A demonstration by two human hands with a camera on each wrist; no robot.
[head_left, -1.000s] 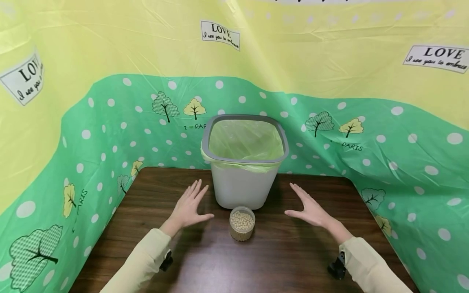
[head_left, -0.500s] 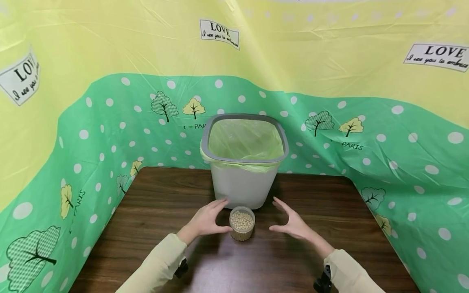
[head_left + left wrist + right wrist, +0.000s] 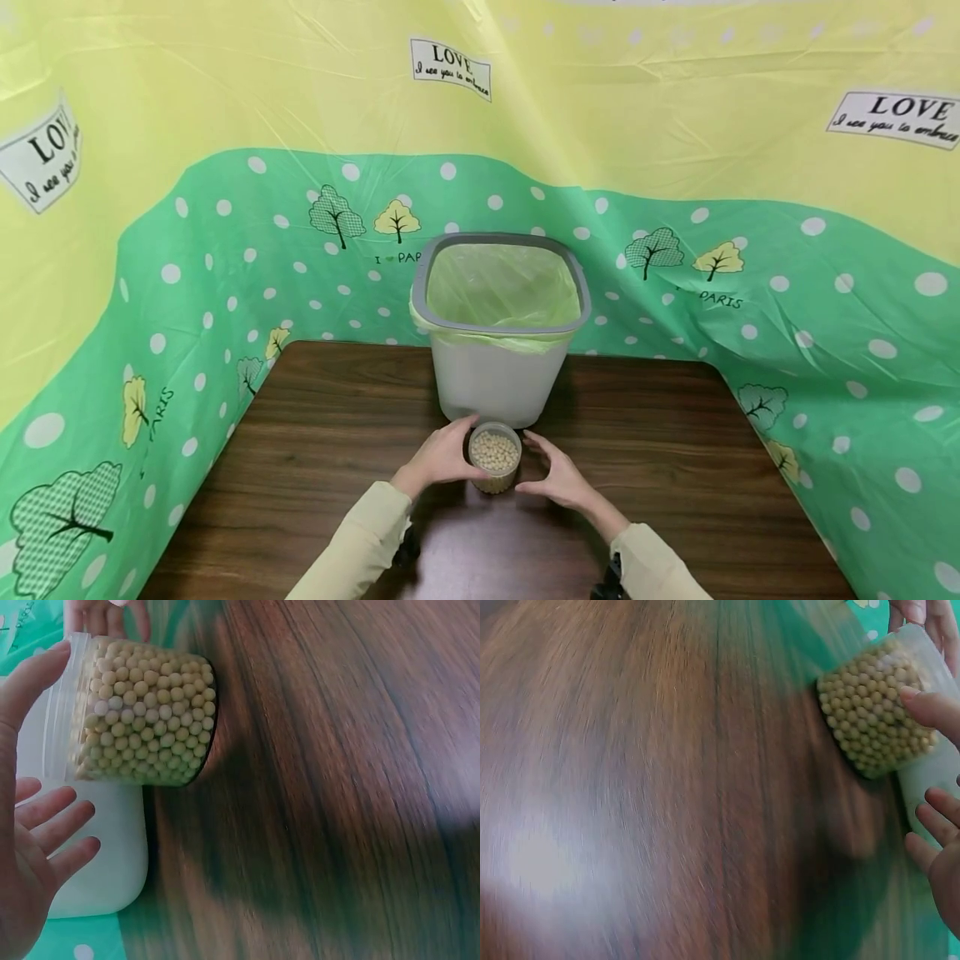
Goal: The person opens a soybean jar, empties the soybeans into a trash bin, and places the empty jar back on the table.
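One round, clear plastic jar (image 3: 497,485), smooth-walled and wide-mouthed, stands upright on a dark brown, wood-grained counter (image 3: 675,433), just in front of one bin (image 3: 491,379). It is filled with small, round, pale beans (image 3: 493,450) (far too many to count).

Two hands flank it. The left hand (image 3: 447,455) is curved loosely about the jar's left side, its fingers (image 3: 67,825) spread and the thumb at the rim; whether it touches the plastic I cannot tell. The right hand (image 3: 564,481) is at the other side, thumb and fingers parted widely; it has hold of nothing.

The bin is pale, with smooth tapering walls, rounded corners and one grey rim (image 3: 502,327); a thin, crinkled green liner (image 3: 495,283) folds over its edge. Two cream sleeves (image 3: 367,533) cover the forearms. Behind hangs creased yellow-and-green sheeting (image 3: 750,183), printed with white dots, three "LOVE" labels and ten trees, five hatched and five yellow.
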